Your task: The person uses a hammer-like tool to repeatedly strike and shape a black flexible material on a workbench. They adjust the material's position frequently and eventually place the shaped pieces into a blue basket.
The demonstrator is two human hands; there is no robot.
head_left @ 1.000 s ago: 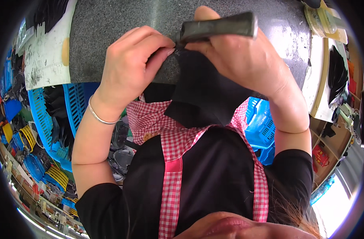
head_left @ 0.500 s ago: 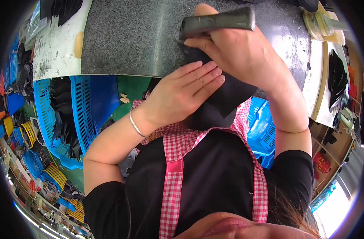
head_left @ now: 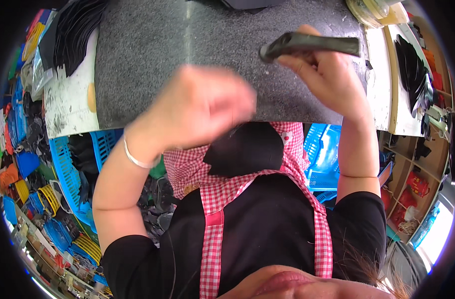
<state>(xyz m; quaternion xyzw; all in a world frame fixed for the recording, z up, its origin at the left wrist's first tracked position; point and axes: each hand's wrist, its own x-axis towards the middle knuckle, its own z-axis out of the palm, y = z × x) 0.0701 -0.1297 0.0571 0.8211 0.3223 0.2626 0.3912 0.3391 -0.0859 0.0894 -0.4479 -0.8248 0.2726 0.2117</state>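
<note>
My right hand [head_left: 334,74] is wrapped around a hammer [head_left: 332,45] over the right part of the grey stone slab [head_left: 148,65]. The hammer's dark metal head lies nearly level, its rounded face toward the left; the handle is hidden in my fist. Near the slab's front edge, my left hand [head_left: 202,102] is smeared by motion, so its fingers cannot be made out. Just below it, a black sheet piece [head_left: 250,152] with a jagged left side rests on the checked apron [head_left: 182,167] in my lap.
Fanned black pieces [head_left: 78,37] lie at the far left, and more black pieces [head_left: 411,70] at the right. A tub [head_left: 369,12] stands at the back right. Blue baskets [head_left: 68,169] flank my lap under the table edge. Another dark piece [head_left: 245,4] lies at the slab's far side.
My left hand has lifted off the black piece and moved left. The black piece no longer lies on the slab and is down in my lap. My right hand has shifted right with the hammer.
</note>
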